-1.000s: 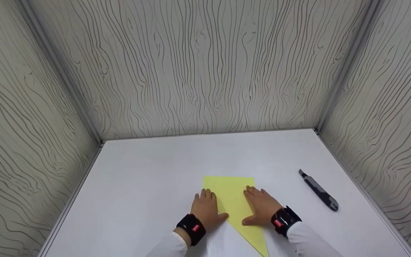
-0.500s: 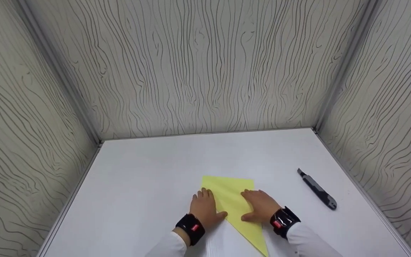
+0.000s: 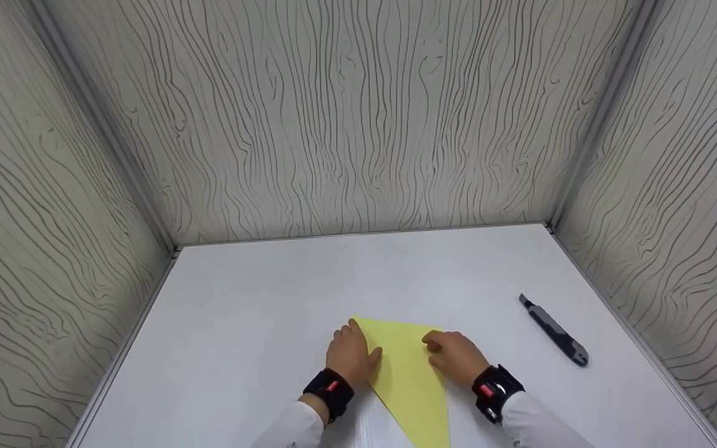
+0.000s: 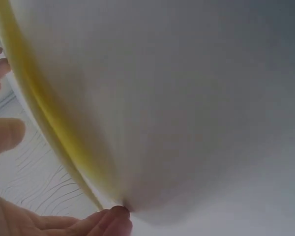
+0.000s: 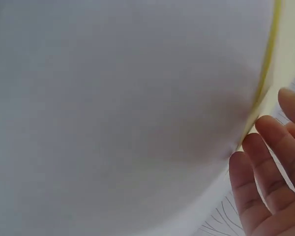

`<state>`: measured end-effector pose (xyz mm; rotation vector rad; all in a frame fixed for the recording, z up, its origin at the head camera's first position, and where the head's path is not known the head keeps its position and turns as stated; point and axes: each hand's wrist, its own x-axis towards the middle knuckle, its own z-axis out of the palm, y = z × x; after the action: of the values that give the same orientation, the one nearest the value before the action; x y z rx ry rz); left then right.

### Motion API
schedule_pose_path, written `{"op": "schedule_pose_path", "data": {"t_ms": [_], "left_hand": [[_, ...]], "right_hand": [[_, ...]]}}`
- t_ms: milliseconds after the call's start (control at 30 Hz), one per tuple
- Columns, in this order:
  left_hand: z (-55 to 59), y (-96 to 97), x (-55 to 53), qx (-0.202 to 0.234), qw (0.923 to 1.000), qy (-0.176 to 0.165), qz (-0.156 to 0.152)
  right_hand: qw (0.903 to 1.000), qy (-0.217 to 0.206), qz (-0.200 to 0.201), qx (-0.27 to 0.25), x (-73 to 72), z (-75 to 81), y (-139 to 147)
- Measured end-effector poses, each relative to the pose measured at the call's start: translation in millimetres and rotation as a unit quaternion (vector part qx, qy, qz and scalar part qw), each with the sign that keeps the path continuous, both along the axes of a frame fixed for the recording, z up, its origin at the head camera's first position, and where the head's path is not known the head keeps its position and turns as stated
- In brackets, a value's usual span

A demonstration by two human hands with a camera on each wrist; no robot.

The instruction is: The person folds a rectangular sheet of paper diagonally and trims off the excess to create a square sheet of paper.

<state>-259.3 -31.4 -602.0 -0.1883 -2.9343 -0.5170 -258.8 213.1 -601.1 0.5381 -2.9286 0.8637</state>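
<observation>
A folded sheet of yellow paper (image 3: 403,373) lies on the white table, its lower part narrowing to a slanted edge. My left hand (image 3: 349,354) is at the paper's left side, fingertips right at the upper left corner and thumb spread from them. In the left wrist view the paper's yellow edge (image 4: 54,118) runs between thumb and fingers, the thumb apart from it. My right hand (image 3: 457,358) is at the right side, its fingers slightly bent over the paper. The right wrist view has these fingertips touching the yellow edge (image 5: 269,54), with the thumb held off.
A black and grey utility knife (image 3: 554,331) lies to the right on the white table (image 3: 259,298), its blade end pointing away. Wood-grain patterned panels (image 3: 358,124) enclose the table at the back and both sides. Both wrists wear black bands (image 3: 332,392).
The paper has slid toward me and turned slightly, its top edge now tilting down to the right. My left fingers have reached its upper left corner. The right fingers are more bent.
</observation>
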Motion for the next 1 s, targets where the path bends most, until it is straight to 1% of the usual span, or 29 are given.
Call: {"op": "schedule_pose_path", "data": {"t_ms": [67,167,233,300,333,400,433,500,533,600,633,700,800,833,900,1000], "left_hand": [[0.5,-1.1,-1.8,0.023,0.9997,-0.006,-0.003],[-0.6,-1.8,-4.6,0.057,0.9981,-0.02,-0.012],[-1.6,-1.8,-6.3,0.094,0.9951,-0.027,-0.017],[-1.1,-2.0,-8.0,0.142,0.9891,-0.033,-0.017],[0.0,-2.3,-8.6,0.17,0.9846,-0.036,-0.016],[3.6,-3.5,-9.5,0.227,0.9728,-0.044,-0.012],[5.8,-4.3,-9.7,0.254,0.9659,-0.051,-0.009],[10.2,-5.6,-10.5,0.306,0.9495,-0.069,-0.004],[12.3,-6.3,-10.6,0.327,0.9415,-0.079,-0.003],[14.4,-7.4,-11.1,0.354,0.9303,-0.097,-0.005],[15.2,-8.0,-11.1,0.361,0.9265,-0.105,-0.008],[16.0,-9.2,-11.4,0.37,0.9214,-0.117,-0.018],[15.5,-11.8,-11.7,0.385,0.9141,-0.122,-0.033],[7.8,-13.5,-14.6,0.393,0.9116,-0.113,-0.042],[7.3,-15.1,-14.9,0.41,0.9043,-0.112,-0.038],[7.3,-16.2,-15.1,0.426,0.8976,-0.11,-0.028]], "right_hand": [[1.0,-0.004,0.0,0.008,1.6,-0.8,-1],[0.9992,-0.008,0.019,0.033,3.8,-1.7,-2],[0.998,-0.008,0.035,0.052,5.0,-1.3,-2],[0.9967,-0.006,0.047,0.067,5.3,-0.5,-2],[0.9963,-0.008,0.049,0.07,5.3,-0.1,-2],[0.9957,-0.01,0.052,0.076,5.1,0.2,-3],[0.9956,-0.011,0.052,0.077,5.2,0.4,-2],[0.9953,-0.011,0.055,0.079,5.0,0.2,-2],[0.9953,-0.01,0.056,0.079,5.2,-0.2,-2],[0.9951,-0.008,0.057,0.081,5.3,-1.1,-1],[0.995,-0.006,0.057,0.082,5.3,-1.5,-1],[0.9949,-0.003,0.058,0.082,4.8,-2.9,-1],[0.9948,0.005,0.061,0.081,4.3,-4.3,0],[0.9945,0.01,0.063,0.083,4.1,-4.7,1],[0.994,0.022,0.067,0.084,4.0,-5.6,2],[0.9943,0.03,0.064,0.08,4.5,-6.4,5]]}}
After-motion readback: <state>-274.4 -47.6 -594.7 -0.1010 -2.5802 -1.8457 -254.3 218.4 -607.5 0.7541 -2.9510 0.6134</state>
